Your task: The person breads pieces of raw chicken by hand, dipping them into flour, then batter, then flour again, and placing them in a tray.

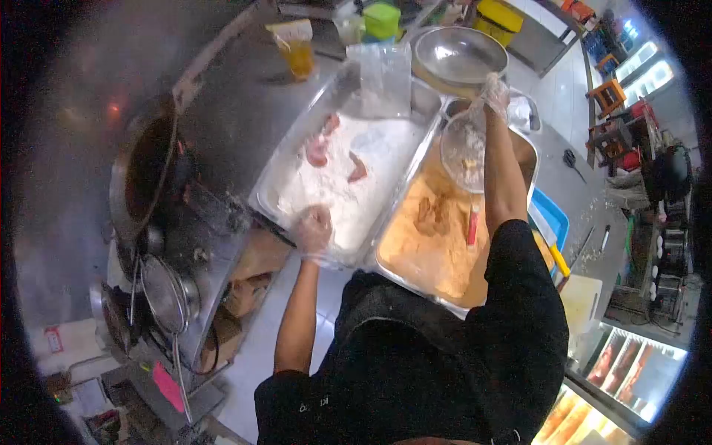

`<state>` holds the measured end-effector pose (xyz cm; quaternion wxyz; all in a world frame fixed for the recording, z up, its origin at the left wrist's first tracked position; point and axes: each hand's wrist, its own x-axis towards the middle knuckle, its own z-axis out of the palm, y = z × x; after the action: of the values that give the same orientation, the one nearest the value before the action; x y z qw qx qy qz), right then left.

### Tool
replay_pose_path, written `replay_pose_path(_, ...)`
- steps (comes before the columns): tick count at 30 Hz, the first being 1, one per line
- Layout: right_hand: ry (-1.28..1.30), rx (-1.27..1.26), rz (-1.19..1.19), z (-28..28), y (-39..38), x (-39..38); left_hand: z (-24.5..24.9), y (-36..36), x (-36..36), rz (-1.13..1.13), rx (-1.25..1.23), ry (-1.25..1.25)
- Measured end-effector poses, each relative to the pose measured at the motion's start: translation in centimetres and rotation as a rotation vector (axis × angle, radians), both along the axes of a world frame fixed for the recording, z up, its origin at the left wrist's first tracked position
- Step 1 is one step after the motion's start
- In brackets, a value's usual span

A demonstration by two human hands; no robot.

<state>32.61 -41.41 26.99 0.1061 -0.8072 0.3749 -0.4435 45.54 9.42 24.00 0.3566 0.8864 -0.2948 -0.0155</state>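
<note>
A metal tray [263, 185] holds white powder with pieces of raw meat [317, 150] on it. My left hand [314, 228], in a clear glove, is at this tray's near left part, its fingers curled; what they hold, if anything, cannot be made out. Beside it, a second tray [419, 288] holds orange-tan powder with coated pieces [432, 216] and a red-handled tool [473, 226]. Over that tray's far end, my gloved right hand [495, 95] is closed at the edge of a round strainer [461, 152] with pale bits in it.
Behind the trays are a metal bowl [461, 55], a plastic bag [382, 78] and a yellow pouch [297, 52]. A wok [144, 167] stands left, above a sieve [165, 294]. On the right lie a yellow-handled knife [558, 259], scissors [572, 162] and a cutting board [582, 300].
</note>
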Motion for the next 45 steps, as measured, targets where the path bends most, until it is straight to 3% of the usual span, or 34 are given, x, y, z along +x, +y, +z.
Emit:
replay_pose_path(1,-0.091,0.182,0.067,-1.3,0.0,-0.5,-0.6,0.1,0.1,-0.02,0.027,0.007)
replay_pose_path(2,-0.068,-0.026,0.096,-2.1,0.7,-1.4,-0.5,0.3,-0.1,-0.04,0.017,0.015)
replay_pose_path(4,-0.04,0.01,0.315,0.9,5.4,-4.3,1.3,0.1,-0.1,-0.078,-0.025,0.031)
replay_pose_path(6,-0.16,0.524,0.577,4.8,16.7,-7.6,1.2,-0.1,-0.2,-0.044,-0.039,0.086)
replay_pose_path(7,-0.292,0.783,0.654,2.8,19.4,-8.9,1.1,0.0,-0.2,-0.027,-0.043,0.109)
replay_pose_path(10,-0.366,1.164,0.457,-9.1,26.4,-17.5,0.5,0.0,0.2,-0.043,-0.037,0.0)
replay_pose_path(12,-0.122,1.299,0.32,-8.6,28.8,-18.2,0.3,0.1,0.2,-0.054,-0.042,0.027)
replay_pose_path(14,0.885,0.871,0.115,-4.6,28.9,-18.2,0.4,0.1,0.2,-0.066,-0.044,0.033)
replay_pose_path(20,0.557,0.467,0.286,-6.8,30.1,-20.6,-1.0,0.6,0.4,-0.092,-0.025,-0.035)
replay_pose_path(23,0.367,0.91,0.238,-2.5,31.6,-18.3,-1.6,0.8,0.7,-0.1,0.011,-0.026)
replay_pose_path(26,0.517,0.95,0.256,2.3,31.6,-16.5,1.0,0.3,0.1,-0.148,0.118,-0.051)
replay_pose_path(29,0.764,0.724,0.334,-1.9,31.4,-18.1,0.9,0.2,-0.2,-0.114,0.116,-0.105)
replay_pose_path(32,0.554,0.91,0.475,0.2,33.8,-17.3,0.9,0.0,-0.1,-0.076,0.069,-0.018)
replay_pose_path(34,0.214,1.054,0.477,0.0,36.2,-16.0,0.4,0.0,-0.1,-0.105,-0.059,-0.073)
replay_pose_path(36,0.102,1.145,0.403,-0.4,36.8,-16.6,0.0,-0.1,-0.2,-0.135,-0.086,-0.103)
replay_pose_path(38,0.23,1.187,0.299,-1.0,34.9,-17.6,0.2,0.1,0.2,-0.134,-0.02,-0.131)
replay_pose_path(40,0.286,1.02,0.204,-0.9,32.1,-18.7,1.2,0.0,0.2,-0.129,0.008,-0.137)
replay_pose_path(42,0.4,0.515,0.169,1.1,27.8,-21.5,1.1,0.0,-0.2,-0.144,0.0,-0.113)
replay_pose_path(44,0.435,0.471,0.101,1.8,22.7,-23.5,0.4,0.1,0.2,-0.151,-0.046,-0.08)
replay_pose_path(45,0.341,0.749,0.008,1.7,19.7,-24.1,0.7,-0.2,0.0,-0.14,-0.048,-0.067)
